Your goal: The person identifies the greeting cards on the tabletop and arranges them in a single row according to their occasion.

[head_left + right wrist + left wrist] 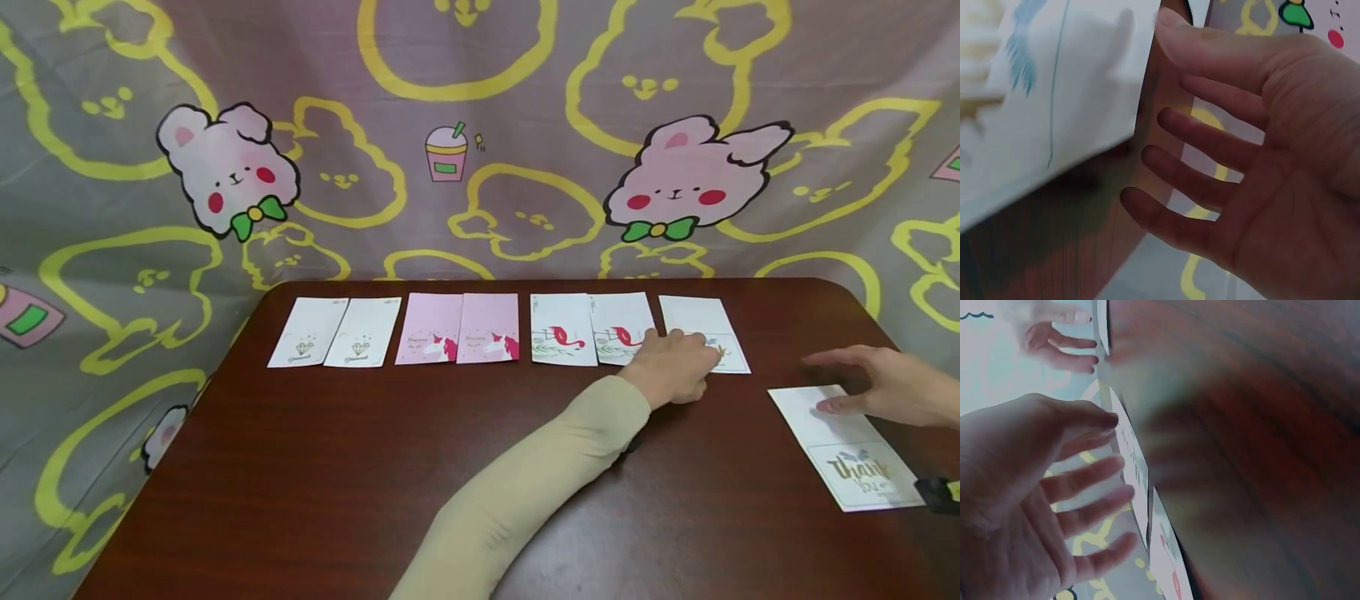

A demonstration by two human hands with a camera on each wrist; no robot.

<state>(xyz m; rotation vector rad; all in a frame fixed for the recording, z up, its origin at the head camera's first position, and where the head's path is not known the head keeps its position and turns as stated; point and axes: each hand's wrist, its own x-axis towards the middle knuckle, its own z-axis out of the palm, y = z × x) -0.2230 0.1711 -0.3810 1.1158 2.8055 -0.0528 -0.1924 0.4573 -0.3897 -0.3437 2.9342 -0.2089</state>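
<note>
My left hand (670, 368) reaches over the lower part of a white thank-you card (692, 313) at the right end of the back row. In the left wrist view its fingers (1088, 515) are spread and loosely bent, with the tips at the card. Farther right, my right hand (896, 385) is by a second thank-you card (813, 417), the thumb over its upper part. The right wrist view shows that card's edge (1094, 106) close up near the thumb, the other fingers extended and apart from it. Whether the thumb touches the card I cannot tell.
Along the back of the brown table (315, 475) lie paired cards: white diamond cards (307, 333), pink unicorn cards (431, 325) and white flamingo cards (561, 321). The left forearm covers part of the table's middle. A patterned cloth (420, 242) hangs behind.
</note>
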